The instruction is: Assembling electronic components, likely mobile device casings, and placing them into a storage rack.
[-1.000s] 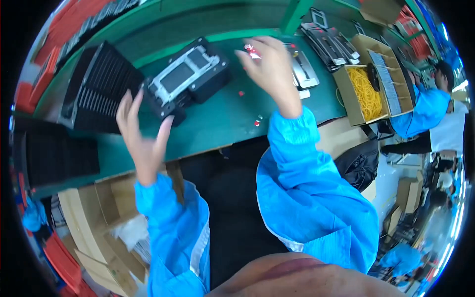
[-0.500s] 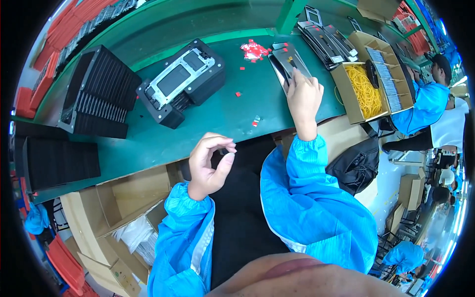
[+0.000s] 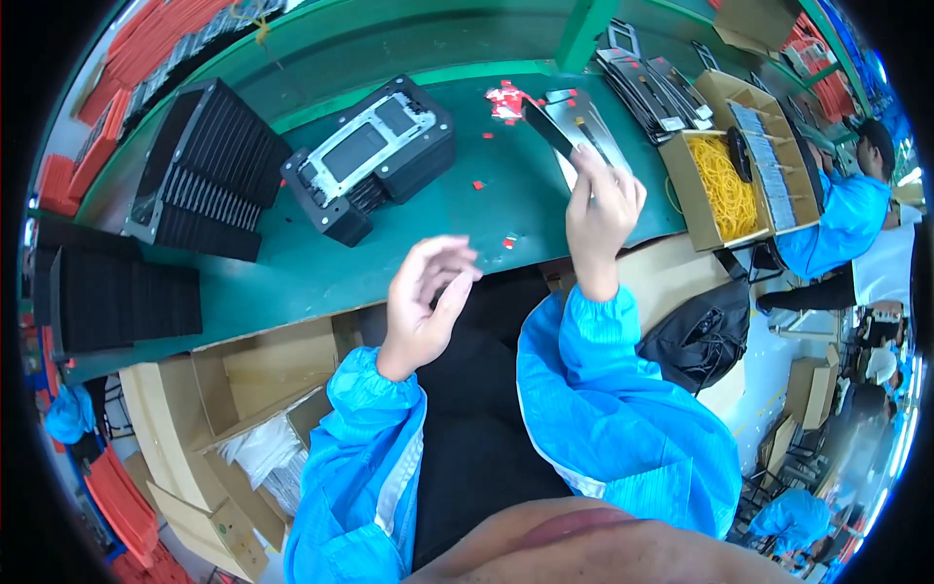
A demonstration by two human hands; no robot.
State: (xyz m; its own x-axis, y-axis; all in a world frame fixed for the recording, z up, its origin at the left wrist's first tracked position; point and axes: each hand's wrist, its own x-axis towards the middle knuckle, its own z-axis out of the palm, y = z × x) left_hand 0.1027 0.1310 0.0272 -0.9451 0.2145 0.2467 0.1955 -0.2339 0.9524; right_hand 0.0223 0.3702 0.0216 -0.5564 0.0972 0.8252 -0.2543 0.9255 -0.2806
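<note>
My right hand [image 3: 603, 200] pinches the near end of a thin, flat dark panel [image 3: 551, 132], tilted up off a small pile. Beneath and beside it lie silvery-grey flat panels [image 3: 605, 142] with small red tabs at their far ends. Over the bench's front edge hovers my left hand [image 3: 428, 302], slightly blurred, its fingers loosely curled and apart from the thumb; nothing shows in it. Beyond it, a black block-like fixture [image 3: 418, 161] carries a silver metal frame [image 3: 375, 141] with rectangular openings.
Red stickers [image 3: 506, 100] lie heaped at the back of the green bench [image 3: 418, 219], a few scattered nearer. Slotted black racks [image 3: 209, 175] stand left. At right are more dark panels [image 3: 652, 88] and a carton [image 3: 696, 190] of yellow bands. A co-worker [image 3: 837, 214] sits beyond.
My right hand has lifted the dark panel's near end from the pile, tilting it. My left hand has risen slightly and its fingers have loosened. The whole view has shifted a little.
</note>
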